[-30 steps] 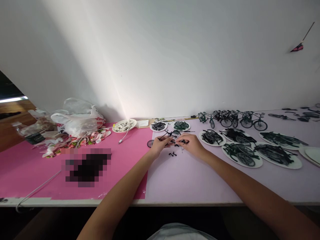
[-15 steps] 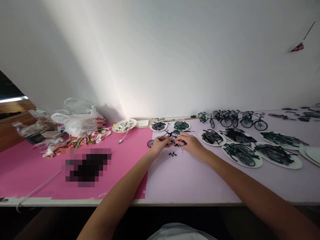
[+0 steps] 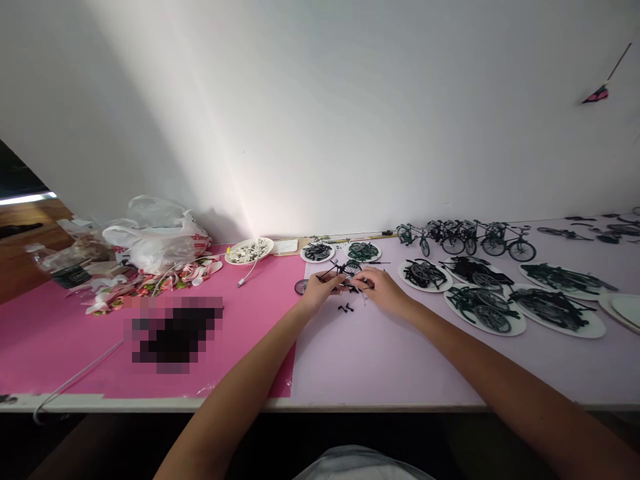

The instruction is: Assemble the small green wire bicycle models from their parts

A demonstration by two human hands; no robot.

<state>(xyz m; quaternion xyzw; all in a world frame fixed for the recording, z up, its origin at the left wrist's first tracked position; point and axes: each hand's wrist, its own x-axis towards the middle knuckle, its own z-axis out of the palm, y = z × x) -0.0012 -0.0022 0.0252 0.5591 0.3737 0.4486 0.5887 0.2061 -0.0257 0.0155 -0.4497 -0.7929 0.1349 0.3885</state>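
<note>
My left hand (image 3: 323,291) is closed on a small black model bicycle (image 3: 340,268), one wheel standing out left of the hand and another above it. At the right of the model, my right hand (image 3: 377,285) is closed, fingertips pinched around a small dark piece too tiny to name. Just below the hands, small black parts (image 3: 345,308) lie on the pale table surface (image 3: 380,360). Behind the hands stand a plate of black parts (image 3: 317,252) and a plate of dark green parts (image 3: 363,251).
Finished-looking model bicycles (image 3: 465,239) stand in a row by the wall. Several plates of bicycle parts (image 3: 485,312) lie at right. On the pink sheet (image 3: 240,333) at left are a bowl of white pieces (image 3: 249,251), a plastic bag (image 3: 157,240), artificial petals (image 3: 150,283) and a cable (image 3: 83,370).
My right hand has shifted slightly to the left and its fingers have drawn closer together near the model bicycle. My left hand keeps its hold in the same place.
</note>
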